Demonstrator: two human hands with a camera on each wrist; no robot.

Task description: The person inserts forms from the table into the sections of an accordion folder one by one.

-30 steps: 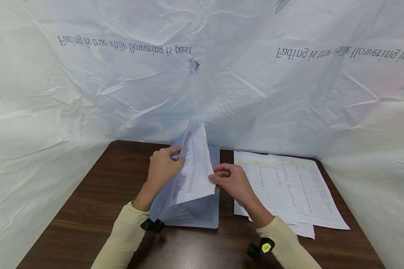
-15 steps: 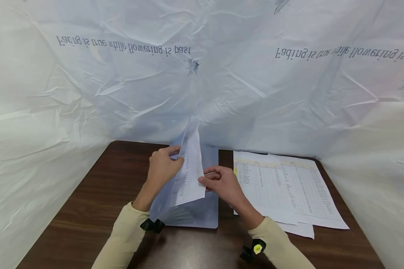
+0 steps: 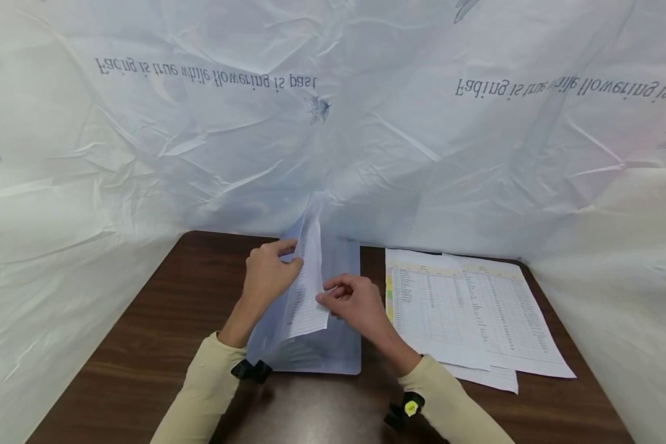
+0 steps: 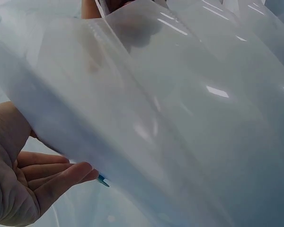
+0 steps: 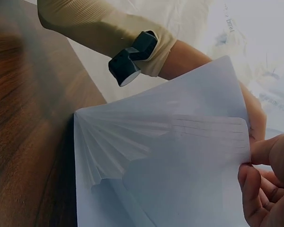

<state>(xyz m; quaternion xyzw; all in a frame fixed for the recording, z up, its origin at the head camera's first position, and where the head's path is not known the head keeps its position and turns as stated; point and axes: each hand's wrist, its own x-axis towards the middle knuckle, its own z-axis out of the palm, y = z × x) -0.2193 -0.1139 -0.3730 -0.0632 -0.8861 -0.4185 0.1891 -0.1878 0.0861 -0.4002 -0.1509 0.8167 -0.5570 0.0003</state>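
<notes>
A translucent bluish plastic folder [image 3: 344, 348] stands partly open at the table's middle, its pleated inner side [image 5: 118, 142] fanned out in the right wrist view. My left hand [image 3: 270, 271] holds the raised left cover by its edge, thumb on the near side. That cover [image 4: 146, 123] fills most of the left wrist view, with the left hand [image 4: 42, 184] at its lower edge. Between the covers stands a white printed sheet [image 3: 305, 302], tilted and slightly bent. My right hand [image 3: 361, 305] pinches the sheet's right edge between thumb and fingers.
Several overlapping printed sheets [image 3: 444, 320] lie on the right of the dark wooden table [image 3: 127, 320]. Pale plastic sheeting [image 3: 333, 148] with printed lettering hangs right behind the table and along both sides.
My right hand has moved left, bringing the printed sheet's right edge closer to the raised cover. The sheet now looks narrower from the head. My left hand has stayed nearly still.
</notes>
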